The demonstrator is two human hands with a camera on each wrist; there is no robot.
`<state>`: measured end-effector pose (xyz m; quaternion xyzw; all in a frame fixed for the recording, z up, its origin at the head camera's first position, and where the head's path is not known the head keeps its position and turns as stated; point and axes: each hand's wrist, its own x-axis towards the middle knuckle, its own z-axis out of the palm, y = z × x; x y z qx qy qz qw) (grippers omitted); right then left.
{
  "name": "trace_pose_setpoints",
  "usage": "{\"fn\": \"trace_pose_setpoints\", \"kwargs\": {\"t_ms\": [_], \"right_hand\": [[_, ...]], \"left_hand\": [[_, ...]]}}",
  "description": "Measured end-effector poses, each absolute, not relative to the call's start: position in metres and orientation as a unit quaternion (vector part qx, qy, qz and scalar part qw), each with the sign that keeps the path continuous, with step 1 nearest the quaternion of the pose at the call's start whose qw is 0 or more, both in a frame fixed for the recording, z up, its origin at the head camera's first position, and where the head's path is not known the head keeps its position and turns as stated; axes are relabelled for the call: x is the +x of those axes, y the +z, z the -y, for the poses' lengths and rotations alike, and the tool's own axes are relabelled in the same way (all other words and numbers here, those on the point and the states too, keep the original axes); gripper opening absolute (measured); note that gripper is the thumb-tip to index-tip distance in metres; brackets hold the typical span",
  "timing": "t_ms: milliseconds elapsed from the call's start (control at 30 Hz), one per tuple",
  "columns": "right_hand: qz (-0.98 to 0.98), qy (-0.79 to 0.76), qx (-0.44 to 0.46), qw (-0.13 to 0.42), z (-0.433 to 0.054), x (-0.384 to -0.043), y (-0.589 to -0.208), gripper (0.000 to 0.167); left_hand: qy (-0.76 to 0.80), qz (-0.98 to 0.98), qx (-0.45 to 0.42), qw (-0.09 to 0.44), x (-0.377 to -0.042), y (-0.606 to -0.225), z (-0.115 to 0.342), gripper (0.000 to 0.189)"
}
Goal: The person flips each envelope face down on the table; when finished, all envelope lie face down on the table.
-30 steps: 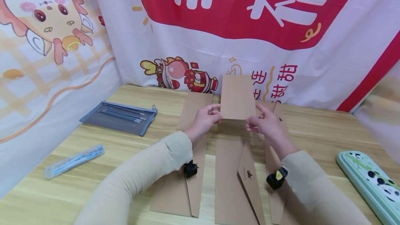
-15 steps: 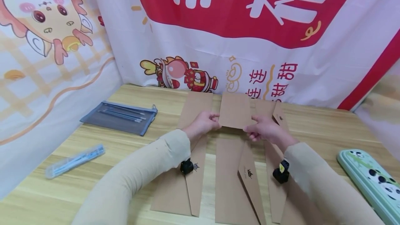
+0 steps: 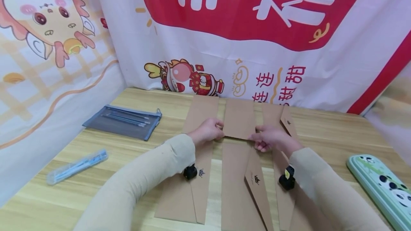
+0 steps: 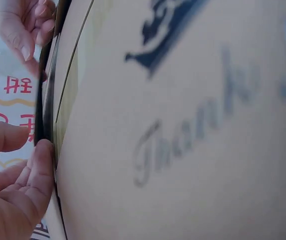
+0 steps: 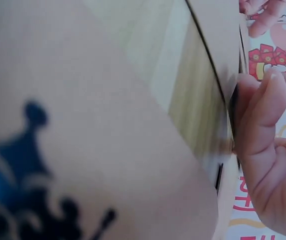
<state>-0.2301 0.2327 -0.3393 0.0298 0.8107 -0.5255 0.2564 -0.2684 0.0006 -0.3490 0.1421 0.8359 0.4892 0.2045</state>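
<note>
A plain brown kraft envelope lies low at the back middle, its near edge just above the table. My left hand pinches its near left corner, and my right hand grips the near right corner. In the left wrist view, the left thumb and fingers meet at the thin edge. The right fingers bend at that edge in the right wrist view. Directly in front lies another brown envelope, its slanted flap printed with a dark crown.
More brown envelopes flank the middle ones: a left back envelope, a left front envelope and a right back envelope. A mesh pencil pouch and a clear blue case are left. A green panda case sits right.
Both hands have lowered the envelope from an upright, raised pose toward the table and drawn it slightly nearer. The other envelopes have stayed where they were.
</note>
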Motion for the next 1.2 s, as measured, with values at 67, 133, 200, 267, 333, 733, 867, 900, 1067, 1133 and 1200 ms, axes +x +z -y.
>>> {"fn": "trace_pose_setpoints", "kwargs": {"t_ms": [67,133,200,267,333,733,867,900,1067,1133,1200], "right_hand": [[-0.81,-0.524,0.035,0.263,-0.232,-0.229,-0.339,0.077],[-0.806,-0.53,0.038,0.261,-0.232,-0.228,-0.339,0.076],[-0.802,-0.539,0.038,0.254,-0.231,-0.226,-0.336,0.075],[-0.801,-0.545,0.033,0.244,-0.233,-0.224,-0.332,0.074],[-0.803,-0.549,0.022,0.23,-0.235,-0.221,-0.326,0.074],[-0.748,-0.651,-0.038,0.122,-0.26,-0.191,-0.283,0.055],[-0.687,-0.719,-0.039,0.095,-0.28,-0.185,-0.281,0.024],[-0.674,-0.732,-0.04,0.091,-0.285,-0.184,-0.281,0.018],[-0.635,-0.765,-0.054,0.091,-0.313,-0.182,-0.288,0.021],[-0.62,-0.776,-0.058,0.097,-0.323,-0.182,-0.293,0.024],[-0.601,-0.79,-0.055,0.106,-0.332,-0.182,-0.298,0.027]], "left_hand": [[0.471,-0.845,0.135,0.214,-0.268,-0.347,0.001,0.049],[0.458,-0.851,0.13,0.221,-0.267,-0.345,0.001,0.051],[0.453,-0.853,0.131,0.223,-0.266,-0.342,0.001,0.053],[0.456,-0.853,0.138,0.215,-0.265,-0.339,-0.001,0.053],[0.459,-0.852,0.152,0.201,-0.265,-0.335,-0.002,0.052],[0.511,-0.813,0.238,0.147,-0.255,-0.305,-0.039,0.044],[0.489,-0.816,0.275,0.139,-0.251,-0.301,-0.057,0.047],[0.483,-0.818,0.28,0.14,-0.25,-0.301,-0.061,0.049],[0.493,-0.809,0.277,0.16,-0.246,-0.304,-0.08,0.054],[0.502,-0.804,0.274,0.162,-0.246,-0.308,-0.088,0.054],[0.508,-0.799,0.279,0.161,-0.247,-0.313,-0.096,0.055]]}}
